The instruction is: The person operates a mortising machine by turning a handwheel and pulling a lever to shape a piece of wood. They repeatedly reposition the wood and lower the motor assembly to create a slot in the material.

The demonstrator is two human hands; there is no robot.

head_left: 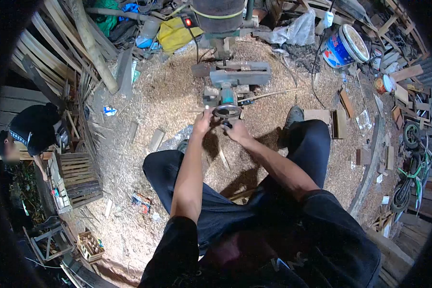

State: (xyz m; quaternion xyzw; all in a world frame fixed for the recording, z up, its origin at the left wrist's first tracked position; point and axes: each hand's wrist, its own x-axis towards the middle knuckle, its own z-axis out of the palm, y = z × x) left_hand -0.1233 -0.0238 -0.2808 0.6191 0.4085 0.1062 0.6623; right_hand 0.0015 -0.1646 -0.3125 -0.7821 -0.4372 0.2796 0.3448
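Observation:
In front of me stands a metal machine with a grey slotted bed (245, 74) and a round handwheel (227, 112) on its near side. My right hand (237, 131) is closed round a dark handle (227, 124) at the near edge of the handwheel. Just left of the wheel, my left hand (203, 122) has its fingers curled in; whatever lies in them is too small to make out. A teal part (226, 95) sits between the bed and the wheel.
Wood shavings (173, 91) cover the floor. A red-lit switch (188, 22) hangs near the column. At right are a paint bucket (345, 45), wood offcuts and a small bike (410, 168). Far left, a person (36, 127) bends over beside a slatted wooden crate (79, 177).

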